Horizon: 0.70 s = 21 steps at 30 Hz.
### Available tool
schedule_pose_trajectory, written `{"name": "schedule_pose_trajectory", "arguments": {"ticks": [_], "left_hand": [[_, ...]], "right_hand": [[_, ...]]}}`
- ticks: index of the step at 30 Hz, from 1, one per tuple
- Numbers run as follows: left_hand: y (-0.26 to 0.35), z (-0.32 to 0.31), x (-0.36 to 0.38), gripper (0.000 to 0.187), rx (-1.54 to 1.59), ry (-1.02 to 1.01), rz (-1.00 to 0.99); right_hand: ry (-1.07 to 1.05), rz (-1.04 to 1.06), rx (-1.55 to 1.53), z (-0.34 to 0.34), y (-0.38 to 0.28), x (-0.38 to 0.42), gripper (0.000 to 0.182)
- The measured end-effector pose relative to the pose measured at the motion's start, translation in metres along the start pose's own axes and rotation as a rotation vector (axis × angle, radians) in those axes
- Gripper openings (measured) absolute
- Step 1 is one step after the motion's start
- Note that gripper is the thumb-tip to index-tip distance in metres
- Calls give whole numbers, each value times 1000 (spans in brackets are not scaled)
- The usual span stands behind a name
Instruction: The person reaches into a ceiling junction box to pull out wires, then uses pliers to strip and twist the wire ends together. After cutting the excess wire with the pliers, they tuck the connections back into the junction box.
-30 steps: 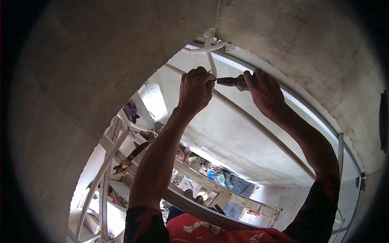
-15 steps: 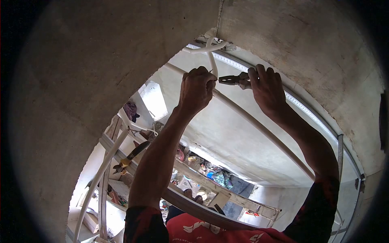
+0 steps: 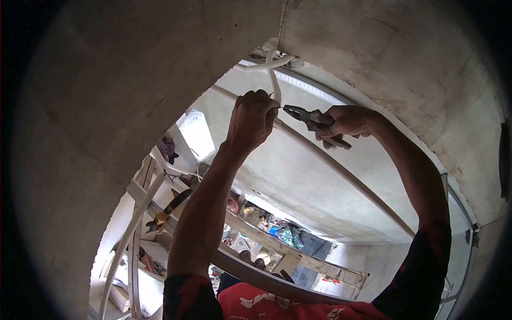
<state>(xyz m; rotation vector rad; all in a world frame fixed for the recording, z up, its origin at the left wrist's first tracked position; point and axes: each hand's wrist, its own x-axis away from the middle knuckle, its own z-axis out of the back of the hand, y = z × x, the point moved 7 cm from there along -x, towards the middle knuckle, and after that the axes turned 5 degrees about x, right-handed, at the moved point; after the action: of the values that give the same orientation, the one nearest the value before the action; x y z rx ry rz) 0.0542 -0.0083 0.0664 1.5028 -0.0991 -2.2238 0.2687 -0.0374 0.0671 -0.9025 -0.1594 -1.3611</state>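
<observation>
My left hand (image 3: 252, 118) is raised and closed in a pinch; a thin wire (image 3: 280, 108) shows at its fingertips. Directly behind those fingers a white flexible conduit (image 3: 274, 80) hangs from the corner above. My right hand (image 3: 349, 121) is wrapped around a pair of pliers (image 3: 312, 116). Their dark jaws point left, slightly apart, a short gap away from the left fingertips. Whether the jaws touch the wire is hard to make out.
A long white pipe (image 3: 346, 169) runs diagonally behind my hands. Metal channel (image 3: 309, 82) follows the wall edge. Yellow-handled cutters (image 3: 160, 220) hang at the lower left, near another white conduit (image 3: 125, 240). Below are a wooden plank (image 3: 261, 234) and scattered items on the floor.
My right hand has turned over, rotating the pliers so the handles now tilt down to the right. The left hand keeps its pinch near the conduit; the whole view shifts slightly.
</observation>
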Motion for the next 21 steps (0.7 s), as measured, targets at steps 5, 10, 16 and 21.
{"name": "schedule_pose_trajectory", "arguments": {"ticks": [5, 10, 16, 21], "left_hand": [[-5, 0, -2, 5, 60, -27, 63], [-6, -1, -1, 5, 20, -37, 85], [-7, 0, -2, 5, 57, -47, 124], [-7, -1, -1, 5, 42, -55, 121]], "right_hand": [[341, 57, 393, 20, -12, 11, 22], [906, 185, 852, 20, -17, 26, 16], [1237, 348, 1140, 7, -29, 33, 30], [1315, 364, 1241, 2, -38, 37, 37]]}}
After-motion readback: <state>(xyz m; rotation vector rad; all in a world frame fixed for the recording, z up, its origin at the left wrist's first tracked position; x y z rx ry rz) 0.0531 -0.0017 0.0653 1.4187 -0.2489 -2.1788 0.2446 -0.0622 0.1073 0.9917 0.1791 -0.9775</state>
